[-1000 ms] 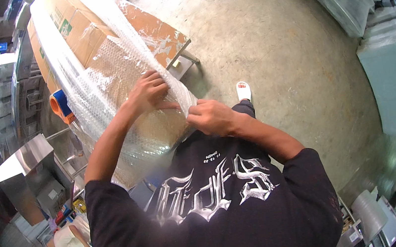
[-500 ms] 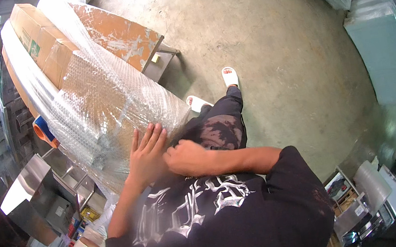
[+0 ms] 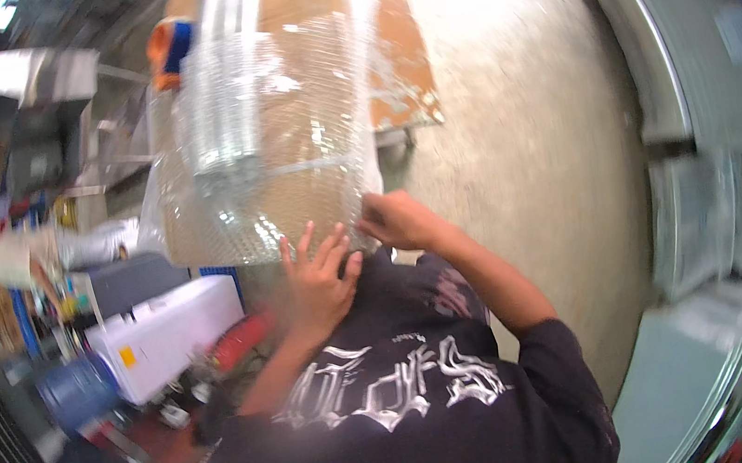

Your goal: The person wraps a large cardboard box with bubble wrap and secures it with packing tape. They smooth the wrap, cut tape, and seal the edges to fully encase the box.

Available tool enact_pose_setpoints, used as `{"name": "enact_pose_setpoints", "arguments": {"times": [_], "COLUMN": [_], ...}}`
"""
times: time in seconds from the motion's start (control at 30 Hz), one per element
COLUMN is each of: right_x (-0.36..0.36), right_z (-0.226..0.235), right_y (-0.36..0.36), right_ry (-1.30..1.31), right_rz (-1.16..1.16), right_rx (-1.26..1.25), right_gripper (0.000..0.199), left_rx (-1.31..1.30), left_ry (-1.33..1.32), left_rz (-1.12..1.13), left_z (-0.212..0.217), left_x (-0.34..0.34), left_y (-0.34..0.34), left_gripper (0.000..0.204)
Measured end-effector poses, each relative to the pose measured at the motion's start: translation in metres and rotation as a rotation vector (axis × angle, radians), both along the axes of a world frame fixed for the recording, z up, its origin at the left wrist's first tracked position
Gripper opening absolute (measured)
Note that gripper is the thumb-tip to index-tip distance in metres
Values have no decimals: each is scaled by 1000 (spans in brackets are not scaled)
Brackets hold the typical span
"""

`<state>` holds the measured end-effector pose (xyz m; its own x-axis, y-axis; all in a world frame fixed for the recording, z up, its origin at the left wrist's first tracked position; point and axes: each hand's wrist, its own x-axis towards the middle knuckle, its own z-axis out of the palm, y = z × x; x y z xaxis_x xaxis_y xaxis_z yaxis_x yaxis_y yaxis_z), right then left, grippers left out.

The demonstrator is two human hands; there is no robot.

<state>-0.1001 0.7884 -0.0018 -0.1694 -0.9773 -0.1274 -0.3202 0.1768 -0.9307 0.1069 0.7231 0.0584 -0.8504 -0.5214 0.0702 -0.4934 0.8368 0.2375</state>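
A sheet of clear bubble wrap [image 3: 304, 114] covers flat brown cardboard and a long shiny silver piece [image 3: 223, 101] on the table in front of me. My left hand [image 3: 322, 285] lies at the wrap's near edge, its fingers spread and flat against it. At the near right corner, my right hand [image 3: 400, 220] is closed, with its curled fingertips on the wrap's edge. An orange and blue tape dispenser [image 3: 169, 52] sits at the left side of the wrapped bundle.
Beyond the wrap's right side shows a brown tabletop [image 3: 394, 50] with worn patches. Glass-like panels [image 3: 697, 217] stand along the right. On the left are a white box-shaped unit [image 3: 169, 338], a blue water bottle [image 3: 83, 391] and another person [image 3: 23, 258] bending over.
My view has turned, so the wrapped bundle now lies straight ahead. My right hand has moved away from beside the left hand to the wrap's right corner. The left hand's fingers have spread.
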Motion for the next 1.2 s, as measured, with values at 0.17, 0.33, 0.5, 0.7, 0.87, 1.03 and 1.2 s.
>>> {"name": "enact_pose_setpoints", "arguments": {"times": [0.17, 0.33, 0.5, 0.7, 0.87, 1.03, 1.2], "right_x": [-28, -75, -105, -106, -84, -73, -82], "right_z": [50, 115, 157, 153, 128, 86, 84], "right_y": [-34, -136, -275, -437, -529, -585, -618], "right_ry": [290, 394, 562, 807, 1136, 1362, 1059], "right_rz": [367, 506, 503, 598, 812, 916, 971], "right_rx": [96, -87, -195, -518, -530, -461, -642], "right_gripper": [23, 24, 27, 34, 59, 63, 52], "left_rx": [-56, -63, 9, 472, 634, 387, 471], "left_ry": [306, 562, 714, 1211, 1401, 1448, 1600], "left_rz": [551, 810, 1059, 1428, 1579, 1558, 1737], "left_z": [-46, -65, -73, -80, -70, -73, -85], "left_x": [-26, -36, -64, -99, -113, -121, -128], "left_y": [38, 52, 66, 71, 67, 62, 65], "left_gripper": [27, 25, 47, 106, 90, 80, 79]}}
